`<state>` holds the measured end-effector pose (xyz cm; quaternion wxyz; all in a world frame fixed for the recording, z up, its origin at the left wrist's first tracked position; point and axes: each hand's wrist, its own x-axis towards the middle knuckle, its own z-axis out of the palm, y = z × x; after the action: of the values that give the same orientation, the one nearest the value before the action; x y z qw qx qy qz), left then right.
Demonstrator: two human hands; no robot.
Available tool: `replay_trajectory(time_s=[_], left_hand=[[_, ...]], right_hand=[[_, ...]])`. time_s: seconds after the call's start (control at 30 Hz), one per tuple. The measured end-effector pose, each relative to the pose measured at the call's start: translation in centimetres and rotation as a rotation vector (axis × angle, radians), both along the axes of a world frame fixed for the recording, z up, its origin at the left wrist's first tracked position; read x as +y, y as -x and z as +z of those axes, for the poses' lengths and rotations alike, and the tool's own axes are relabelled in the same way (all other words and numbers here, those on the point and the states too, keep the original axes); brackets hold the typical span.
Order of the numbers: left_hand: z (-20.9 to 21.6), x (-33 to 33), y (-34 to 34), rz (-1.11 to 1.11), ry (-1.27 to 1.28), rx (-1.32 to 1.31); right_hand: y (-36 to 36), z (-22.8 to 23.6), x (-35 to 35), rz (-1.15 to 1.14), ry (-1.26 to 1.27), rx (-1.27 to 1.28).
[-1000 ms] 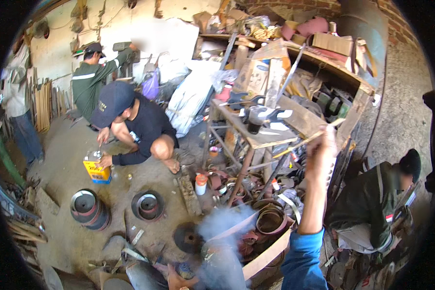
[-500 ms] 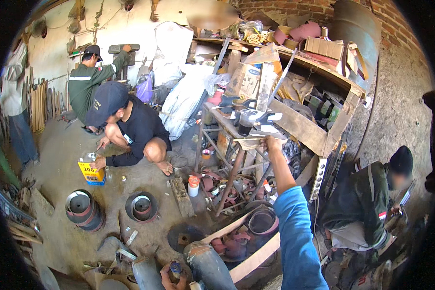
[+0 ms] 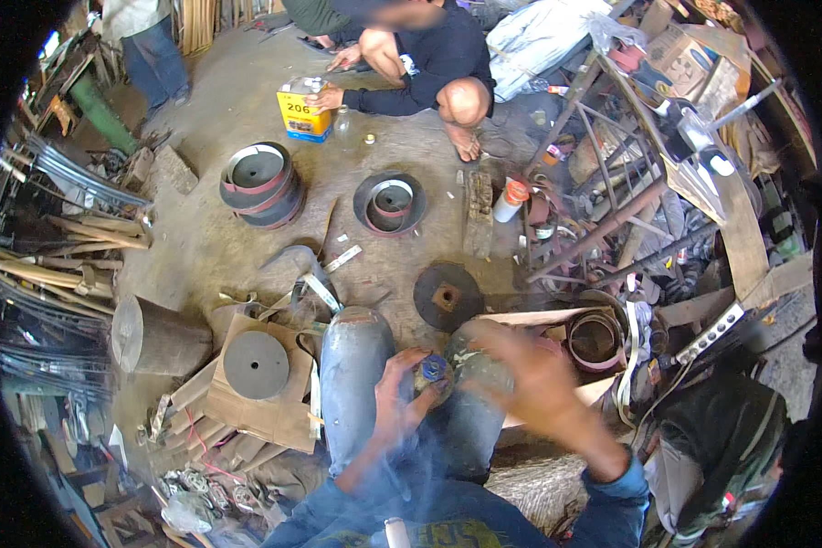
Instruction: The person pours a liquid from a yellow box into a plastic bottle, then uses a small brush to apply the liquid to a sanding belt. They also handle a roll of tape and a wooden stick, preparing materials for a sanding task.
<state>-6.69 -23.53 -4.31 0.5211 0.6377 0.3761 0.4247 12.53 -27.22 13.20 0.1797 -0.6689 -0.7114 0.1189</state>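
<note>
My left hand is closed around a small round blue-topped object, held between my knees. Its lower part is hidden by the fingers. To the right, above my right thigh, my right hand is smeared by motion. I cannot make out its fingers or anything in them. Just beyond my knees lies a dark round disc with a square centre hole. Left of my leg, a grey disc with a small hole rests on a piece of cardboard.
A person squats ahead with a hand at a yellow and blue can. Ring-shaped stacks stand on the floor, near an orange-lidded bottle. A metal-framed table stands right. Another person bends at lower right. Smoke drifts over my lap.
My view has tilted down and turned left. My right arm has come back from the table at the right to above my lap. My left hand still holds the blue-topped object.
</note>
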Motion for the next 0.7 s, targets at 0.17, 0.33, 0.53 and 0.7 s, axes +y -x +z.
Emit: replay_trajectory(time_s=[0.17, 0.33, 0.53, 0.7], left_hand=[[0.0, -0.8, -1.1, 0.017, -0.019, -0.14], [0.4, 0.8, -0.3, -0.199, 0.089, 0.159], [2.0, -0.1, -3.3, -0.148, -0.107, 0.616], [2.1, 0.2, -5.0, -0.034, -0.178, 0.463]], right_hand=[[2.3, -5.0, 0.5, 0.158, 0.01, 0.145], [-0.3, -3.6, 1.6, 0.195, 0.214, 0.181], [-3.0, -1.4, 5.3, 0.001, 0.897, 0.086], [0.6, -5.6, 4.9, -0.383, 0.368, -0.139]])
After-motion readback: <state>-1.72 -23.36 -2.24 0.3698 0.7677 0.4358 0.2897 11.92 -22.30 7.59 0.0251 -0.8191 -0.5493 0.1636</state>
